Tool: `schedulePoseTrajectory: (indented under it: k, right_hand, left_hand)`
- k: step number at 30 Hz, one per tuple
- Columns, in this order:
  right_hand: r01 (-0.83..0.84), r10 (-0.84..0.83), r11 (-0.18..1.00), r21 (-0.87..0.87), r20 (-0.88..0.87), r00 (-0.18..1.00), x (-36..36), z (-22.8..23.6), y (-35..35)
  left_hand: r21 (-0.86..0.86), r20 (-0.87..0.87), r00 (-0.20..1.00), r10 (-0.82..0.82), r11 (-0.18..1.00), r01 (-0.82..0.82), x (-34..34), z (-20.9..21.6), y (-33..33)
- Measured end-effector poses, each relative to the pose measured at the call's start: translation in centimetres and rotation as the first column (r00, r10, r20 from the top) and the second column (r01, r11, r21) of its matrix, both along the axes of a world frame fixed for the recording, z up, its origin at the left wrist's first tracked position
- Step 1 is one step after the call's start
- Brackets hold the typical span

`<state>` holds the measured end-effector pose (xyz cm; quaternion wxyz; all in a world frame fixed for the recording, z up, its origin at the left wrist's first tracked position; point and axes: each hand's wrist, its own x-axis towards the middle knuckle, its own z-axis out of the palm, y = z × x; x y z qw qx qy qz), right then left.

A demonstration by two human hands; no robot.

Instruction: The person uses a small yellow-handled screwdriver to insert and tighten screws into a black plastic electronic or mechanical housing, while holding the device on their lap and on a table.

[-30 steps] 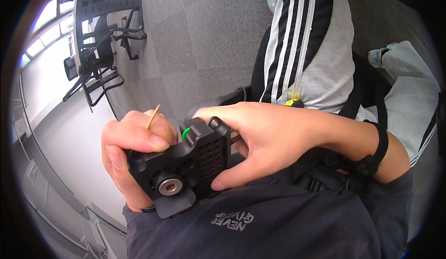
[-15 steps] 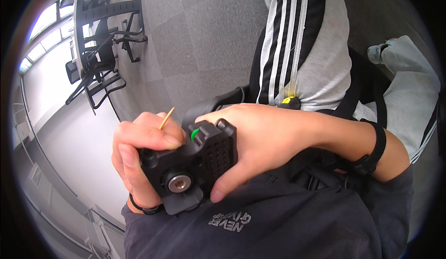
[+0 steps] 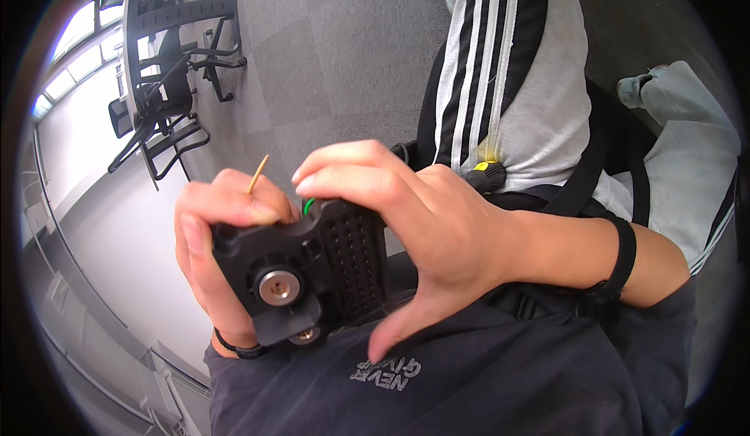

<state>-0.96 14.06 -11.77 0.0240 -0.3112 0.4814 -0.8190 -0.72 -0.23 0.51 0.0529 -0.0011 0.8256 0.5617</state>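
Observation:
My left hand (image 3: 199, 225) is closed round the left side of a black plastic device (image 3: 320, 276). A thin wooden toothpick (image 3: 258, 174) sticks up between its fingers. On the device's front is a round metal fitting (image 3: 279, 287), with a second metal fitting (image 3: 305, 335) partly showing below it; a block of small holes covers its right part. My right hand (image 3: 449, 225) is spread: its fingertips reach over the top edge, beside a small green piece (image 3: 308, 206), and its thumb stands apart, below the device's right corner. What the fingertips touch is partly hidden.
Legs in striped grey trousers (image 3: 547, 84) stretch away at the upper right. A black and yellow object (image 3: 486, 176) lies against the nearer leg. Black office chairs (image 3: 168, 84) stand along a table at the far left, on grey carpet (image 3: 336, 61).
The device has shifted left and turned slightly, with my left hand and the toothpick. My right hand has loosened: its fingers came up over the top edge and its thumb moved off the side.

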Motion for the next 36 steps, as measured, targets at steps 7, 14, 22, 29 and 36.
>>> schedulePoseTrajectory:
  k: [7,14,22,29,36]
  right_hand:
    - [0.243,-0.248,0.967,0.073,0.068,0.967,1.2,1.9,-0.7]
    - [0.087,-0.104,0.989,0.116,0.15,0.983,0.7,2.1,0.9]
    - [-0.076,0.021,0.981,0.18,0.291,0.956,1.3,4.6,2.0]
    - [-0.016,-0.031,0.982,0.19,0.24,0.97,1.2,4.7,1.9]
    - [0.016,-0.045,0.987,0.162,0.178,0.983,1.0,3.8,1.9]
  left_hand:
    - [0.091,0.071,0.997,0.036,0.995,-0.043,-0.4,-0.3,0.1]
    - [0.105,0.071,0.996,0.062,0.992,-0.069,-0.5,-1.0,0.8]
    - [0.0,0.153,0.982,0.107,0.994,-0.109,0.5,0.4,1.3]
    - [0.012,0.11,0.984,0.143,0.989,-0.146,0.4,0.4,2.1]
    - [-0.023,0.112,0.986,0.126,0.992,-0.124,0.5,0.2,2.2]
